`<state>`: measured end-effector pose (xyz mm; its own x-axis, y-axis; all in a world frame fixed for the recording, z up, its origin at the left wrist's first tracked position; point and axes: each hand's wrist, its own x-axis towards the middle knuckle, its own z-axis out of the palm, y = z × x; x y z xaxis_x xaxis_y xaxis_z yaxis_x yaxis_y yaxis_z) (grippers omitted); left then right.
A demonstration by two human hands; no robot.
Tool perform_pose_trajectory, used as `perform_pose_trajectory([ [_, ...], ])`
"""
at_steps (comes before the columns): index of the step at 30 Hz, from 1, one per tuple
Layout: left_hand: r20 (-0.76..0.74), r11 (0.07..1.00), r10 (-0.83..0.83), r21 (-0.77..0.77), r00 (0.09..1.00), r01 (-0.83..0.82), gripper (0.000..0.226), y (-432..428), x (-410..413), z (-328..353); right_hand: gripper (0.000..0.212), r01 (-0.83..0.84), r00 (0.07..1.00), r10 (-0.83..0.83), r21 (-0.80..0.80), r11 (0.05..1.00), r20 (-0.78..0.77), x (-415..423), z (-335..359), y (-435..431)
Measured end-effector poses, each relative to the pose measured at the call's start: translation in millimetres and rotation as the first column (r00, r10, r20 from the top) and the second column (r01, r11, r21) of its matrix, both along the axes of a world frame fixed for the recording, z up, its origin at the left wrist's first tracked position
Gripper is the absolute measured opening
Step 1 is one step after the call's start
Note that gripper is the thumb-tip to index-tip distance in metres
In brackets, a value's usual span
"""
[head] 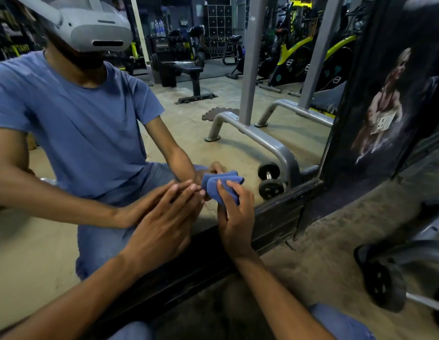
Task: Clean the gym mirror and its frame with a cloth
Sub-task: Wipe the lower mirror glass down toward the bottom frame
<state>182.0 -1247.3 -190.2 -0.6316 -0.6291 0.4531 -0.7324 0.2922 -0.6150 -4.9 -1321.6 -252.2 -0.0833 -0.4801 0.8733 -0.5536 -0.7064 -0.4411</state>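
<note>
I see my right hand (234, 217) pinching a folded blue microfibre cloth (222, 186) against the large gym mirror (213, 99), low near its dark bottom frame (277, 217). At nine o'clock from the cloth, my left hand (162, 227) lies spread — fingers straight, tips on the glass. At three o'clock of the cloth, a black dumbbell (271, 180) shows reflected in the mirror.

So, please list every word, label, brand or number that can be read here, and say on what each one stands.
None can be read for certain.
Yellow letters on the dark wall, seen mirrored in the mirror: too blurred to read.
White marks on the exercise bikes: shapes only, no readable text.
White paper on the poster: too blurred to read.
Headset and cloth: no text visible.
</note>
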Motion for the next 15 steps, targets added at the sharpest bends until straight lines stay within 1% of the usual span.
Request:
perform_pose_trajectory([
  [2, -0.088, 0.998, -0.026, 0.06, 0.996, 0.031, 0.075, 0.9, -8.0, -31.9, 0.053, 0.0, 0.999, 0.004, 0.08, 0.997, -0.042, -9.9, -28.2, 6.0],
  [5, -0.27, 0.986, -0.033, 0.151, 0.962, 0.077, 0.064, 3.9, -31.2, -68.5, 0.039, -0.039, 0.989, 0.068, 0.21, 0.977, -0.134, -22.8, -51.6, 16.0],
  [6, -0.356, 0.98, -0.027, 0.174, 0.934, 0.095, 0.058, 5.2, -38.0, -76.9, 0.036, -0.056, 0.98, 0.103, 0.258, 0.965, -0.169, -27.6, -54.5, 18.6],
  [8, -0.562, 0.967, -0.007, 0.207, 0.827, 0.148, 0.048, 10.1, -48.2, -90.4, 0.036, -0.125, 0.954, 0.216, 0.376, 0.918, -0.209, -39.9, -55.8, 23.5],
  [9, -0.653, 0.963, 0.005, 0.208, 0.757, 0.174, 0.044, 12.8, -52.6, -95.1, 0.037, -0.17, 0.94, 0.279, 0.44, 0.882, -0.197, -47.9, -53.4, 25.7],
  [10, -0.729, 0.957, 0.032, 0.22, 0.683, 0.191, 0.042, 14.1, -56.7, -99.8, 0.034, -0.202, 0.937, 0.316, 0.511, 0.836, -0.148, -56.2, -48.4, 27.1],
  [11, -0.795, 0.948, 0.078, 0.245, 0.601, 0.201, 0.041, 14.9, -62.3, -102.3, 0.028, -0.226, 0.945, 0.32, 0.577, 0.785, -0.065, -64.8, -43.7, 25.9],
  [12, -0.856, 0.93, 0.156, 0.295, 0.493, 0.218, 0.041, 14.7, -68.1, -105.0, 0.022, -0.256, 0.956, 0.29, 0.627, 0.735, 0.051, -72.5, -37.7, 22.9],
  [13, -0.895, 0.887, 0.272, 0.376, 0.353, 0.27, 0.042, 12.6, -75.0, -108.4, 0.024, -0.302, 0.953, 0.244, 0.662, 0.686, 0.182, -79.8, -32.0, 18.7],
  [14, -0.888, 0.811, 0.415, 0.46, 0.198, 0.361, 0.043, 10.2, -83.2, -108.6, 0.034, -0.344, 0.937, 0.187, 0.694, 0.632, 0.295, -85.1, -28.3, 15.2],
  [15, -0.831, 0.72, 0.555, 0.502, 0.038, 0.48, 0.042, 6.3, -91.8, -106.7, 0.036, -0.381, 0.917, 0.13, 0.732, 0.565, 0.377, -87.9, -27.7, 13.2],
])
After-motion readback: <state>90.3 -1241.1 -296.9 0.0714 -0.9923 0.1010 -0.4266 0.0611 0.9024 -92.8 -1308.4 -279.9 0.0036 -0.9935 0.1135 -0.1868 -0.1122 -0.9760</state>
